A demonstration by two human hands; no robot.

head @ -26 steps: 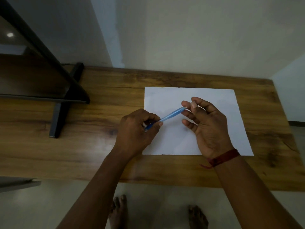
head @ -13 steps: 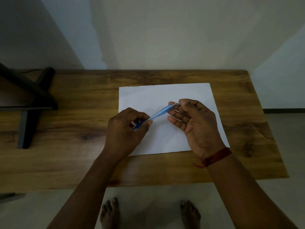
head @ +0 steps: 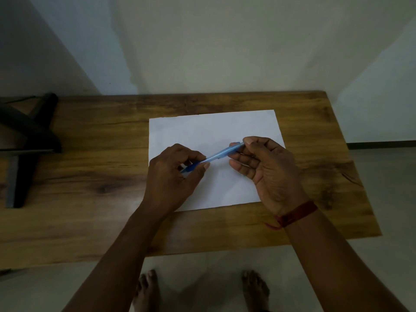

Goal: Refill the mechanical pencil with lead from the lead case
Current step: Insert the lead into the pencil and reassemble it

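Since the frame from 1 second ago, the view has been swinging to the right: the black stand [head: 33, 140] is now sitting far at the left edge, and the sheet and both hands are lying nearer the middle of the picture. The hands themselves are keeping the same grip on the pencil as before.

A pale wall [head: 225, 46] is filling the upper half of the view. Below it, a wooden table [head: 90, 176] with a dark grain is stretching from side to side. A white sheet of paper [head: 213, 129] is lying flat on the table, a little right of centre.

Over the paper, 2 bare forearms are reaching in from the bottom. The left hand [head: 173, 176] is closing around the darker lower end of a blue mechanical pencil [head: 219, 154], thumb and fingers curled tight on it. The right hand [head: 267, 170], palm turned up, is pinching the pencil's upper end between thumb and fingertips. The pencil is slanting up to the right between the 2 hands, held above the paper and not touching it.

A red thread band [head: 297, 213] is circling the right wrist. 2 bare feet [head: 146, 289] are showing on the pale floor below the table edge.
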